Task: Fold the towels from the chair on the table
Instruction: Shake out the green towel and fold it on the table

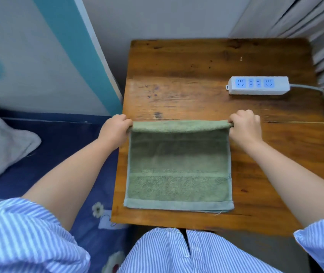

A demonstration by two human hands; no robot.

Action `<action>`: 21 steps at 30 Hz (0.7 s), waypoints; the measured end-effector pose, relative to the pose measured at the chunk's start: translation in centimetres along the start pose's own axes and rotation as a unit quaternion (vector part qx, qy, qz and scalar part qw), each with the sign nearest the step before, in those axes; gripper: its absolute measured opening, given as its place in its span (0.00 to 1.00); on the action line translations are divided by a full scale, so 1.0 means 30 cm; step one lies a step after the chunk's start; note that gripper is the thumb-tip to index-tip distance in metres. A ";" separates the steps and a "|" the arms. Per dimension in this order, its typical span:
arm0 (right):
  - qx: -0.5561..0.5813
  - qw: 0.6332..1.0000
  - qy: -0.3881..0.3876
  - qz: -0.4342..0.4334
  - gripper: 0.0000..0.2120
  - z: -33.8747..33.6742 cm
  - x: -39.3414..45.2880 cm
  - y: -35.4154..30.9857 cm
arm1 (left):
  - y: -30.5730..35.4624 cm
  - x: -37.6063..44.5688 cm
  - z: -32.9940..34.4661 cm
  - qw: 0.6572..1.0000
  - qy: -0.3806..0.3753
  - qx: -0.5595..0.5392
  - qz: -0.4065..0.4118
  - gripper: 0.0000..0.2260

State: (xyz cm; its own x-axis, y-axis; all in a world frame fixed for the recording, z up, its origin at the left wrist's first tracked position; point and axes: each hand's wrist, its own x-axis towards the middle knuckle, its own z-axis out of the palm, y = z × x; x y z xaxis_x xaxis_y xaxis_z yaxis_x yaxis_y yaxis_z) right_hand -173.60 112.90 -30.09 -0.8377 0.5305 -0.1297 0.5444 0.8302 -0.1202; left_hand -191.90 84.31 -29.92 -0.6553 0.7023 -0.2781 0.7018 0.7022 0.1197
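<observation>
1. 1 green towel is seen on the wooden table, lying along the near edge toward the near-left corner, its hemmed end flat close to that edge.
2. The far edge of the towel is raised and rolled over: its left end is pinched by the left hand and its right end by the right hand, fingers curled round the cloth on both sides.
3. A fold is judged to be in progress; the far half appears ready to be brought toward the near hem, and further folds are probably left.
4. No chair and no other towels are shown, so the share of the task already done cannot be told.
5. A white power strip is placed near the right edge, well apart from the towel; no brand or legible writing is made out on it or on the towel.
</observation>
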 end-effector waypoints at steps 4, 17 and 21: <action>0.000 1.000 0.020 -0.005 0.11 -0.008 -0.210 -0.012 | 0.019 -0.174 0.024 0.995 -0.036 0.069 0.058 0.09; -0.057 0.998 -0.018 0.021 0.09 0.115 -0.639 -0.065 | 0.041 -0.485 0.176 0.976 -0.099 0.162 0.108 0.10; -0.021 0.999 0.045 0.002 0.09 0.128 -0.673 -0.058 | 0.039 -0.512 0.207 0.978 -0.070 0.144 0.137 0.07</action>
State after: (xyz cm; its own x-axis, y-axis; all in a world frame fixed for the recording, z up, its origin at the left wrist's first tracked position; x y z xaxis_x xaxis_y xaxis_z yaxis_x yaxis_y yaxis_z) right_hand -157.48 100.09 -31.04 -0.8374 0.5451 -0.0399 0.5465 0.8338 -0.0784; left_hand -179.29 73.62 -31.44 -0.4012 0.8223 -0.4036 0.9083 0.4141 -0.0594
